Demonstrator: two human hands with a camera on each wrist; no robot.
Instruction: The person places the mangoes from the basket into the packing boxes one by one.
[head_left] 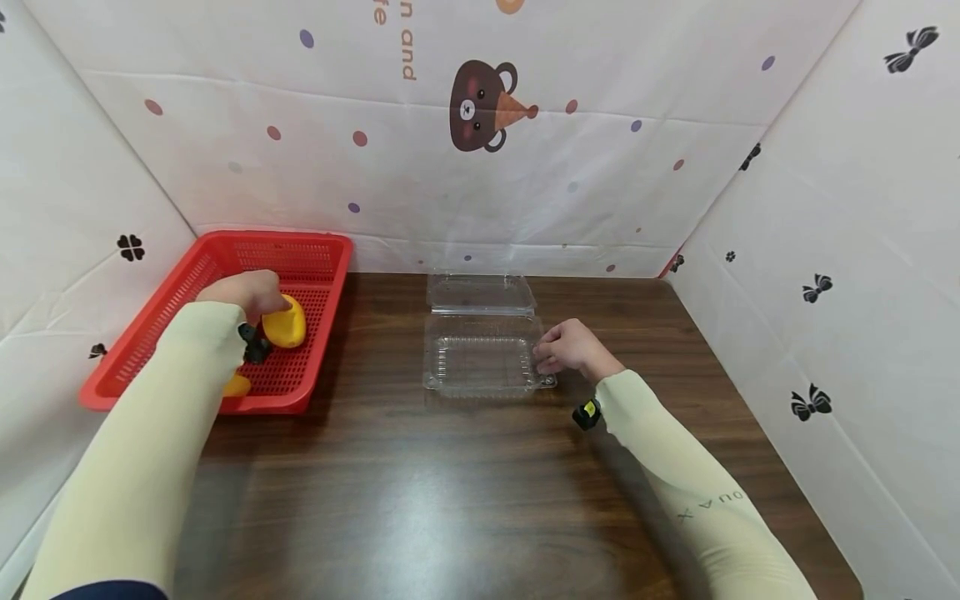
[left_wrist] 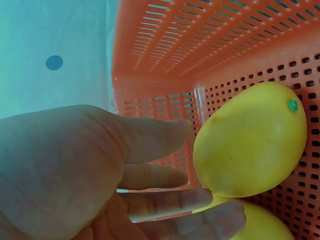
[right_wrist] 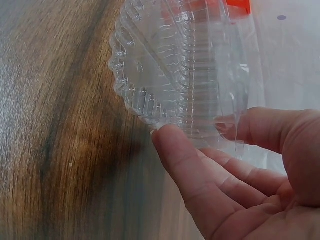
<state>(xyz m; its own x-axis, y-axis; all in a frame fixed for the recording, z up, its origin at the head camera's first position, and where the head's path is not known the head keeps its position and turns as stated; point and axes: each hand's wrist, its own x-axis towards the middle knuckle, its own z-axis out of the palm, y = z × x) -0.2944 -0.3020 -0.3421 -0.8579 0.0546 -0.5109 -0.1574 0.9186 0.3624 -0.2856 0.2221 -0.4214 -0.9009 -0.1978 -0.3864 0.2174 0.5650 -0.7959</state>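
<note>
My left hand (head_left: 243, 292) reaches into the red plastic basket (head_left: 339, 283), right at a smooth yellow mango (head_left: 287, 325). In the left wrist view its fingers are extended, with the thumb tip beside the mango (left_wrist: 250, 140), which has a green spot at one end. Part of a second yellow fruit (left_wrist: 267, 222) shows below, partly behind the fingertips. Over on the right, my right hand (head_left: 572, 348) pinches the right side of a clear plastic clamshell box (head_left: 483, 362) between thumb and fingers. The box's lid (head_left: 480, 293) lies folded back toward the wall.
The basket stands at the left, against the patterned white back sheet (head_left: 420, 183). Another white sheet (head_left: 817, 250) bounds the right side. Brown wood-grain tabletop (head_left: 420, 467) extends in front of the box. Small black wrist cameras (head_left: 587, 414) sit on both wrists.
</note>
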